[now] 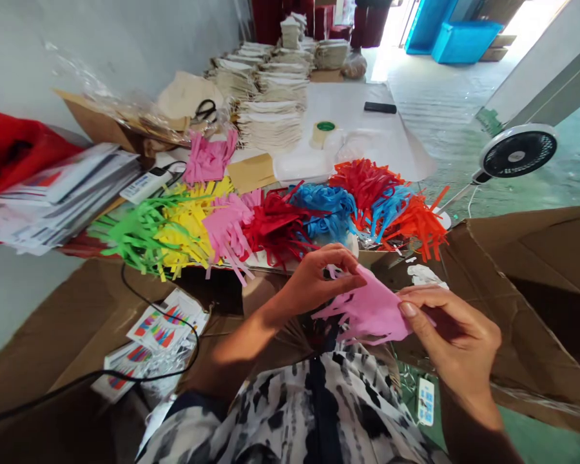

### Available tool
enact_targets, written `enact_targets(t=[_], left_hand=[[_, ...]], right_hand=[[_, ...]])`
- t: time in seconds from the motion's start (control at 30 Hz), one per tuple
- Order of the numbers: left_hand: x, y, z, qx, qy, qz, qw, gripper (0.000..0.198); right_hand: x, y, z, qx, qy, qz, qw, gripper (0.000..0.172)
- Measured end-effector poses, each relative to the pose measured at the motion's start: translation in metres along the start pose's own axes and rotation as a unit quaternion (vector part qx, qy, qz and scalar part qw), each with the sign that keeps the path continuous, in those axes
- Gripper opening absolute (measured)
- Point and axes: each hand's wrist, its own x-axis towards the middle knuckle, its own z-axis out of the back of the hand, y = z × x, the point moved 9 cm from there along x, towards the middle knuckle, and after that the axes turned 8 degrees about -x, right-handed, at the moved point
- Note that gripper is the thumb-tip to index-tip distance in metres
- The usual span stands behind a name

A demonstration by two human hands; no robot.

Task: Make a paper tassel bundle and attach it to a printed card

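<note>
A pink fringed tassel sheet (pixel 372 308) is stretched between my two hands above my lap, its cut strips hanging toward me. My left hand (pixel 326 274) pinches its upper left corner between thumb and fingers. Thumb and forefinger of my right hand (pixel 452 328) grip its right end. Just beyond, along the table's near edge, lie piles of fringed pieces: green (pixel 138 235), yellow (pixel 188 225), pink (pixel 227 225), dark red (pixel 283 222), blue (pixel 326 209), bright red (pixel 365 187) and orange (pixel 418 222).
Stacks of cream cloth pieces (pixel 270 122) stand at the back, near a tape roll (pixel 325 134) and black scissors (pixel 205 111). A small fan (pixel 517 154) is at right. Open cardboard boxes (pixel 536 258) flank me; printed cards (pixel 167 322) lie lower left, beside a black cable (pixel 145 375).
</note>
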Motion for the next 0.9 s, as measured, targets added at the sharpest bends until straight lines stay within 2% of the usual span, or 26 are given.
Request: enact_targets(t=[0.07,0.17,0.3,0.37,0.47,0.5,0.6,0.67,0.77,0.9], left_hand=[[-0.003,0.002,-0.002,-0.026,0.03,0.015,0.999,0.025],[-0.007,0.002,-0.008,-0.047,0.09,0.061,0.993,0.019],[-0.008,-0.001,-0.023,-0.029,0.178,0.094,0.979,0.012],[-0.009,0.0,-0.032,-0.02,0.219,0.104,0.97,0.013],[-0.014,0.008,-0.041,-0.022,0.264,0.129,0.956,0.015],[-0.015,0.013,-0.041,-0.028,0.269,0.143,0.952,0.016],[-0.019,0.027,-0.037,-0.047,0.26,0.179,0.948,0.022],[-0.021,0.035,-0.034,-0.063,0.257,0.198,0.944,0.025],[-0.023,0.049,-0.028,-0.094,0.239,0.235,0.937,0.028],[-0.02,0.069,0.001,-0.109,0.176,0.279,0.938,0.048]], right_hand=[[0.0,-0.013,-0.006,0.038,0.066,-0.041,0.996,0.016],[-0.002,-0.035,-0.016,0.132,0.147,-0.114,0.974,0.043],[0.003,-0.044,-0.031,0.1,0.202,-0.084,0.971,0.064],[0.002,-0.043,-0.048,0.077,0.253,-0.062,0.962,0.06],[0.002,-0.044,-0.064,0.091,0.292,-0.064,0.95,0.027],[0.001,-0.046,-0.067,0.107,0.298,-0.074,0.946,0.024],[-0.005,-0.053,-0.07,0.152,0.322,-0.108,0.928,0.032],[-0.008,-0.061,-0.068,0.142,0.321,-0.131,0.927,0.032],[-0.002,-0.074,-0.057,0.103,0.267,-0.158,0.945,0.035],[0.022,-0.089,-0.041,0.035,0.174,-0.152,0.972,0.033]])
